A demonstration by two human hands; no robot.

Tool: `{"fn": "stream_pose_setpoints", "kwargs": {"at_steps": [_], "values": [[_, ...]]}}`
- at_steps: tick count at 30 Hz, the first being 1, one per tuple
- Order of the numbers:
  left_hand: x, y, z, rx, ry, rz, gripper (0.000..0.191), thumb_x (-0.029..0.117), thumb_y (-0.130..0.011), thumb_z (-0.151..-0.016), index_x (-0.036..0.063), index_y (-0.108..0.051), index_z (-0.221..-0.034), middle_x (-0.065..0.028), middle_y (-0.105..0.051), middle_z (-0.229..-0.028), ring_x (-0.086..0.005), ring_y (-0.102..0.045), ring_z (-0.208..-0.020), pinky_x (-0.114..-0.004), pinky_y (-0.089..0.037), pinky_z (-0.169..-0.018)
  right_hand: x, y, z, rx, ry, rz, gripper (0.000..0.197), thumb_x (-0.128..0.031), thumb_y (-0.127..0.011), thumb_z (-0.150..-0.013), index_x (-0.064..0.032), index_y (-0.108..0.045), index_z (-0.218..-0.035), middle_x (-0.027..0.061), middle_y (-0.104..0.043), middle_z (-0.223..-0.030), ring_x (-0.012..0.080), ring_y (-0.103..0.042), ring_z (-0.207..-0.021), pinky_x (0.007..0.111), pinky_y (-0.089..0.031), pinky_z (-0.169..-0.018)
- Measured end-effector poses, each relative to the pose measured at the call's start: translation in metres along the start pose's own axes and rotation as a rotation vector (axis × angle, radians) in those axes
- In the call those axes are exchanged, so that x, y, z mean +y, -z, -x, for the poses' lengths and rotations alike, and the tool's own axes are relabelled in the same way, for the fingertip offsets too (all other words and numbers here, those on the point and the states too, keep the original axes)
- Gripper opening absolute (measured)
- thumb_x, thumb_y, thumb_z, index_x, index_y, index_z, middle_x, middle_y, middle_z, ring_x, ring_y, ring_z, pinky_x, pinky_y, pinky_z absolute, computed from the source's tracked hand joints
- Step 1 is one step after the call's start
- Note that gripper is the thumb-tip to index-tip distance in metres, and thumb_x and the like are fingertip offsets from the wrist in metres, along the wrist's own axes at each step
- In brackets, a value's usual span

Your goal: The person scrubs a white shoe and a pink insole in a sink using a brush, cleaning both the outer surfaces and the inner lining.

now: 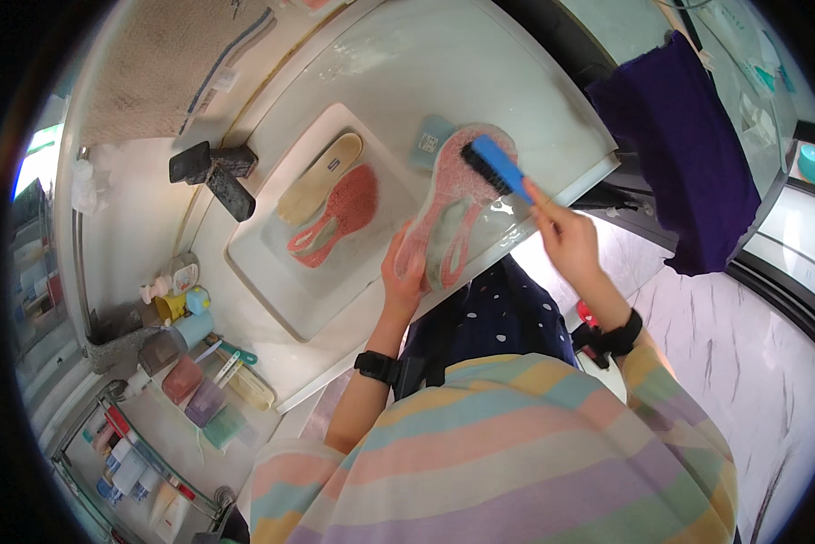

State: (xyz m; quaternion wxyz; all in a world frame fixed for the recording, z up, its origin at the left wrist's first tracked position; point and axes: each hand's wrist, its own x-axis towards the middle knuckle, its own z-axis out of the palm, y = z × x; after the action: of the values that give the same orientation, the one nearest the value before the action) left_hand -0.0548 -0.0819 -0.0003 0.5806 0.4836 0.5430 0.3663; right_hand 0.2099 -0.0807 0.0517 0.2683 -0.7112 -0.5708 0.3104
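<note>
My left hand [405, 279] grips the heel end of a pink and grey shoe sole [456, 173], held tilted over the front edge of the white sink counter [550, 88]. Whitish lather covers part of its pink surface. In my right hand [567, 234] is a blue-handled scrubbing brush [496, 160], its black bristles against the wide forefoot part. Inside the white basin [291, 319] lie a beige insole [325, 177] with a small dark label and a red shoe sole [349, 211], side by side. A light blue block [431, 139] bearing a printed code is partly hidden behind the held sole.
A black faucet [220, 173] stands at the basin's back left. Bottles and cups, including a yellow cup [170, 307], crowd the left counter near a wire rack [155, 442]. A dark purple cloth [679, 149] hangs at right. Water wets the counter's front edge.
</note>
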Motion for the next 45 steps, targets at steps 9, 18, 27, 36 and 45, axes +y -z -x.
{"fn": "stream_pose_setpoints", "kwargs": {"at_steps": [9, 18, 27, 36, 45], "values": [[-0.012, 0.001, -0.006, 0.023, -0.052, -0.100, 0.061, 0.036, -0.058, -0.084, -0.0044, -0.050, -0.129, -0.0145, -0.056, -0.123, -0.0204, -0.052, -0.114, -0.032, -0.037, -0.099, -0.023, -0.035, -0.015, 0.114, 0.207, 0.130, 0.048, -0.015, -0.057, -0.085, -0.0243, -0.054, -0.132, 0.0156, -0.063, -0.069, 0.0327, -0.062, -0.058, 0.044, -0.049, -0.054], [-0.006, 0.002, -0.004, -0.020, -0.107, -0.110, 0.064, 0.040, -0.058, -0.084, -0.0066, -0.050, -0.128, -0.0129, -0.057, -0.120, -0.0204, -0.053, -0.111, -0.032, -0.039, -0.096, 0.012, 0.007, -0.058, 0.109, 0.040, 0.193, 0.038, -0.015, -0.057, -0.088, -0.0250, -0.061, -0.125, 0.0194, -0.055, -0.061, 0.0339, -0.058, -0.054, 0.039, -0.045, -0.052], [0.003, -0.003, -0.003, 0.031, -0.083, -0.183, 0.073, 0.049, -0.058, -0.082, -0.0071, -0.048, -0.127, -0.0161, -0.056, -0.119, -0.0228, -0.053, -0.111, -0.034, -0.039, -0.096, 0.004, 0.007, 0.005, -0.039, -0.087, -0.037, 0.038, -0.019, -0.058, -0.088, -0.0265, -0.061, -0.125, 0.0170, -0.062, -0.067, 0.0349, -0.062, -0.060, 0.041, -0.049, -0.055], [-0.012, 0.001, -0.004, -0.015, -0.132, -0.178, 0.074, 0.052, -0.054, -0.084, -0.0079, -0.049, -0.126, -0.0189, -0.056, -0.122, -0.0272, -0.053, -0.114, -0.036, -0.039, -0.098, -0.024, -0.016, -0.028, 0.032, 0.050, 0.105, 0.045, -0.009, -0.057, -0.084, -0.0231, -0.059, -0.127, 0.0156, -0.062, -0.072, 0.0346, -0.060, -0.060, 0.040, -0.048, -0.056], [-0.004, 0.006, -0.005, -0.061, -0.137, -0.214, 0.072, 0.052, -0.053, -0.085, -0.0069, -0.051, -0.126, -0.0195, -0.055, -0.124, -0.0280, -0.053, -0.115, -0.036, -0.038, -0.099, -0.012, -0.001, -0.047, -0.022, 0.071, 0.069, 0.042, -0.016, -0.059, -0.088, -0.0258, -0.058, -0.129, 0.0155, -0.060, -0.062, 0.0348, -0.061, -0.057, 0.043, -0.048, -0.052]]}}
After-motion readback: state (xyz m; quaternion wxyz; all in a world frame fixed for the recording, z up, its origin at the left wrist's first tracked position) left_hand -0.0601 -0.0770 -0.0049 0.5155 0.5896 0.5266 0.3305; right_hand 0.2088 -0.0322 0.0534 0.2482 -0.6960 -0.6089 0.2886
